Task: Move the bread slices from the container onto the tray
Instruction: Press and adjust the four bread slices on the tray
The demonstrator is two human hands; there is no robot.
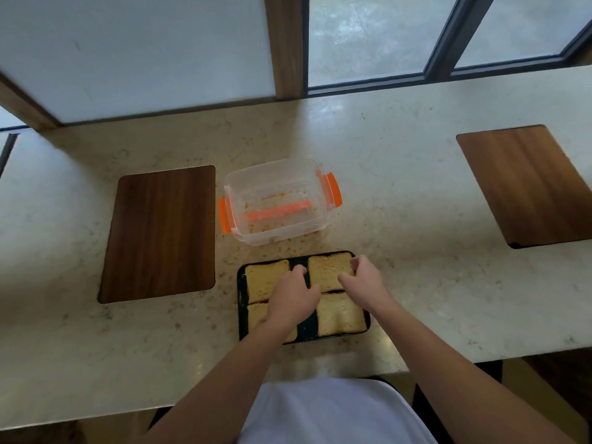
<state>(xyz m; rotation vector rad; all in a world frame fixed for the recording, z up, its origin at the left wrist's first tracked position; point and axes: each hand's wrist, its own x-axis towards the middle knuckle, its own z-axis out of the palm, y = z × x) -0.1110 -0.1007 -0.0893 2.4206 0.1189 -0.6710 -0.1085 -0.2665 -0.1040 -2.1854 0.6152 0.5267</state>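
A black tray point(241, 285) lies on the counter close to me with several bread slices on it. The far-right slice point(326, 272) sits between my hands. My left hand point(293, 294) has curled fingers at that slice's left edge, over the gap between the slices. My right hand point(365, 278) pinches its right edge. The far-left slice point(264, 278) and the near-right slice point(341, 315) lie flat; my left wrist mostly hides the near-left slice point(256, 314). Behind the tray stands the clear container point(275, 200) with orange latches, holding only crumbs and an orange strip.
A dark wooden board point(160, 232) is set into the counter left of the container, and another wooden board point(525, 184) lies at the far right. Crumbs are scattered around the container. Windows and a wooden post run along the counter's back edge.
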